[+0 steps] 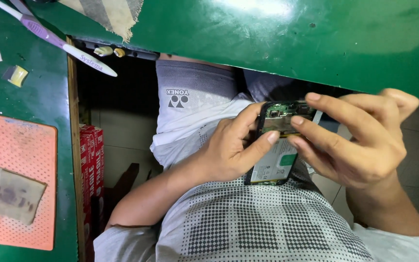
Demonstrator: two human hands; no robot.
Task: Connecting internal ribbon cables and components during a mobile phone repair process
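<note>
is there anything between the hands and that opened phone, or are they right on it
Nothing visible stands between them. The left hand grips the opened phone along its side, thumb across the white battery's upper edge. The right hand has its fingertips directly on the exposed circuit board at the top end.

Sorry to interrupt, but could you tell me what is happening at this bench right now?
A person seated at a green workbench holds an opened phone over their lap, its back cover off so the battery and circuit board show. The left hand grips the phone's side, thumb laid across it. The right hand presses its fingers on the board near the top end. On the bench lie a toothbrush, an orange mat and a grey cloth.
</note>
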